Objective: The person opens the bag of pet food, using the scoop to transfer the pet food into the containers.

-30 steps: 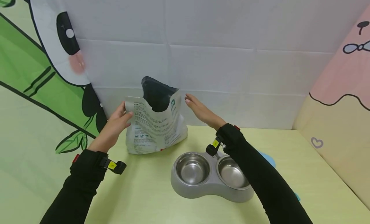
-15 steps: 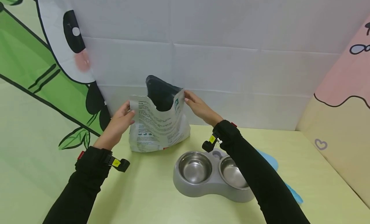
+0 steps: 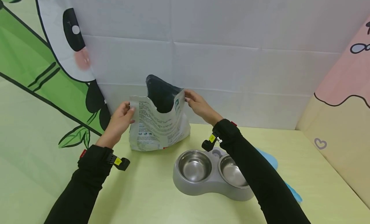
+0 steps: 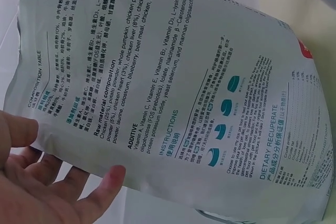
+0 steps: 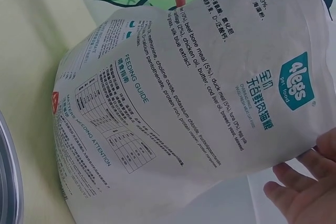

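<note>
A white pet food bag (image 3: 156, 127) stands on the table with its torn top gaping and its dark inside showing. My left hand (image 3: 118, 123) pinches the bag's upper left edge; in the left wrist view the thumb (image 4: 21, 132) lies over the printed front. On the opposite side, my right hand (image 3: 202, 107) holds the upper right edge between thumb and fingers (image 5: 296, 179), near the teal brand logo (image 5: 295, 81). The bag's far side and its contents are hidden.
In front of the bag, to the right, sits a grey double pet bowl (image 3: 214, 193) with two steel dishes, its right dish partly behind my right sleeve. Light blue items (image 3: 268, 159) show past that sleeve. A printed cloth (image 3: 216, 57) hangs behind the table.
My right hand has moved left onto the bag's right edge and taken hold there. The left hand has closed on the left edge. The bag stays standing; the view has shifted slightly.
</note>
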### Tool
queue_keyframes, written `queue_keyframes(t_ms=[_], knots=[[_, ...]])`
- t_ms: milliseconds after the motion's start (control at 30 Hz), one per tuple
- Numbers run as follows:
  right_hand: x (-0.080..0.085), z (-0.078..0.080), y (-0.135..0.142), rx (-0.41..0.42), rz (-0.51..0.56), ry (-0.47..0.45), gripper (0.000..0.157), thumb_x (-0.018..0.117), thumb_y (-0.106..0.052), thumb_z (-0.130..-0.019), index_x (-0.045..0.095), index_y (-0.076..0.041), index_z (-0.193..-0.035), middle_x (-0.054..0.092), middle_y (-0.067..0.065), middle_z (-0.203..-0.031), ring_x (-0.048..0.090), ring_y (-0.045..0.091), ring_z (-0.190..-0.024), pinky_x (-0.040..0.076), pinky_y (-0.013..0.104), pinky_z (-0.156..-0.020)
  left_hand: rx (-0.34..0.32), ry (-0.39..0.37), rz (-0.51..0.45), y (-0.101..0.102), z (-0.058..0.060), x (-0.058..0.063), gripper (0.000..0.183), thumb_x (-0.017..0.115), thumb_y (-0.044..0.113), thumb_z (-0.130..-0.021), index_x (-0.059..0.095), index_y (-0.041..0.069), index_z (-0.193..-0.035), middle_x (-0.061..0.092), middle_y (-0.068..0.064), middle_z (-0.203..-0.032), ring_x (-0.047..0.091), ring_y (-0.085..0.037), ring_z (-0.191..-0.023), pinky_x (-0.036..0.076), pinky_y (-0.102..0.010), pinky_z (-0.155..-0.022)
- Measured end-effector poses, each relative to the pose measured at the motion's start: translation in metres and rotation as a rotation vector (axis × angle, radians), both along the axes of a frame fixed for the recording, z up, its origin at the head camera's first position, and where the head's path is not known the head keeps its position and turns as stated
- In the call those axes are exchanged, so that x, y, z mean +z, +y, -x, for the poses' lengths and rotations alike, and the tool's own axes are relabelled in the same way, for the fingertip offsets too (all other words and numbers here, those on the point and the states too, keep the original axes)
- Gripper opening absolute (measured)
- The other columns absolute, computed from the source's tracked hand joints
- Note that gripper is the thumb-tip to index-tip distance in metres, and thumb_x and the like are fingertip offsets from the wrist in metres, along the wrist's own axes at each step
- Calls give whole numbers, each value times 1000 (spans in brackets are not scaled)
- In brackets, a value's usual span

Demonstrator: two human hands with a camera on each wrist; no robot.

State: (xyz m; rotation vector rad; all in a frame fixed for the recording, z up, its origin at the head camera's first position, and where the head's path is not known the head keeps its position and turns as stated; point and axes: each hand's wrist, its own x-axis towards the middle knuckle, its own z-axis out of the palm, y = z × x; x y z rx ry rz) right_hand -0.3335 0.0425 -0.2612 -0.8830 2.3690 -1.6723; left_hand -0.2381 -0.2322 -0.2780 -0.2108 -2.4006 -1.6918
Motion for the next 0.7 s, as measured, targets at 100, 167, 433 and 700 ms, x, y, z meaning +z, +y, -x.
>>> queue_keyframes(t_ms=[100, 167, 433, 700], knots=[[-1, 0, 0, -22, 16, 7, 38, 32, -9, -98, 29, -13, -136, 36, 3, -138, 36, 17, -124, 31, 31, -102, 44, 18, 6, 1, 0, -2, 40, 34, 30, -99, 28, 7, -131, 35, -16, -133, 33, -31, -121, 33, -53, -96], [-2, -1, 0, -39, 26, 12, 37, 32, -8, -98, 31, -12, -134, 39, 6, -135, 38, 17, -122, 33, 30, -100, 74, 30, 9, 3, -1, -3, 39, 35, 30, -98, 31, 7, -130, 37, -15, -132, 35, -30, -120, 35, -52, -95], [-4, -2, 3, -116, 34, 40, 33, 42, -9, -95, 41, -11, -128, 46, 10, -125, 46, 19, -112, 39, 30, -94, 129, 56, 16, 8, -5, -3, 39, 38, 28, -98, 35, 4, -129, 40, -17, -130, 38, -29, -117, 38, -50, -93], [-6, -3, 6, -134, 64, 80, 29, 45, -7, -93, 46, -9, -122, 50, 8, -118, 50, 18, -105, 42, 28, -91, 140, 73, 33, 11, -4, -5, 37, 39, 28, -98, 38, 4, -126, 44, -16, -125, 41, -28, -112, 39, -47, -90]])
